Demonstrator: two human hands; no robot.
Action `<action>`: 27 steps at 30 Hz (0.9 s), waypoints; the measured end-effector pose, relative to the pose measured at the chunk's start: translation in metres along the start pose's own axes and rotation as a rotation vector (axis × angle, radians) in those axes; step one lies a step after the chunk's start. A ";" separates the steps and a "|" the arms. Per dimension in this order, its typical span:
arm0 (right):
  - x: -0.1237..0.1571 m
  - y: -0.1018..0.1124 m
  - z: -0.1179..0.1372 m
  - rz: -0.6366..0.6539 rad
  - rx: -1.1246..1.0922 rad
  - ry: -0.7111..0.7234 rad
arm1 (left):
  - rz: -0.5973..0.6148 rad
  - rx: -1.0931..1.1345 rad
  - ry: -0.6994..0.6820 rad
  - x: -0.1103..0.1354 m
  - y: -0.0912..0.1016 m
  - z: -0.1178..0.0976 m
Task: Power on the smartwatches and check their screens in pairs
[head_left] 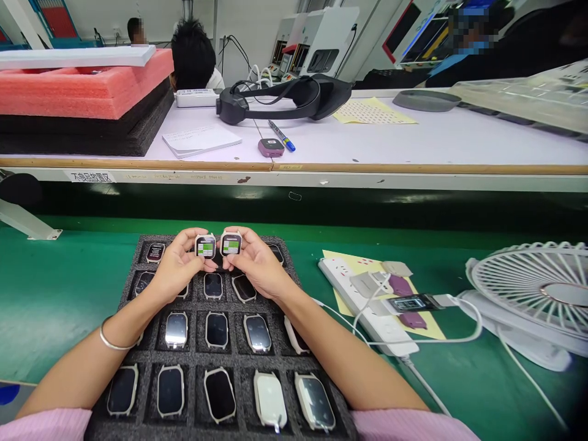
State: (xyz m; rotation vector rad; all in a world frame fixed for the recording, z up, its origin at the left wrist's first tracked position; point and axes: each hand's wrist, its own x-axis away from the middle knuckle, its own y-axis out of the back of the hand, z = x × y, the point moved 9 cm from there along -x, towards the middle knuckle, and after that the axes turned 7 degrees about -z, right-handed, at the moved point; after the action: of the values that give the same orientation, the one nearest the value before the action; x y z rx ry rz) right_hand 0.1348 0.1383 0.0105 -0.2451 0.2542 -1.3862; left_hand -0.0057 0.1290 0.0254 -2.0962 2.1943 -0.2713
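Singly, lit smartwatches (205,247) are pinched in half-closed left hand (182,262) and right hand (254,260) above foam tray (196,334) on green workbench (59,294).

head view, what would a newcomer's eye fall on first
The eye falls first on the lit smartwatch in the left hand and its twin in the right hand, held side by side over a dark foam tray. Next come the white fan at far right and the pink foam at upper left.
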 end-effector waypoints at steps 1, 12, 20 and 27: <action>0.000 0.000 -0.001 -0.003 0.003 -0.008 | 0.002 -0.004 0.015 0.000 0.000 0.001; 0.000 0.002 -0.003 -0.018 -0.030 -0.066 | 0.019 0.011 0.091 0.003 -0.002 0.002; 0.000 0.001 -0.002 -0.018 -0.007 -0.048 | 0.017 -0.001 0.083 0.004 -0.002 0.001; 0.003 -0.002 0.002 0.007 -0.011 -0.028 | -0.010 -0.023 0.070 0.002 0.000 0.002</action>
State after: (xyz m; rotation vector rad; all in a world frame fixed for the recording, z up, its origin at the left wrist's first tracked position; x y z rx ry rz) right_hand 0.1345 0.1351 0.0132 -0.2730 0.2392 -1.3739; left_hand -0.0056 0.1269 0.0235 -2.1419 2.2361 -0.3264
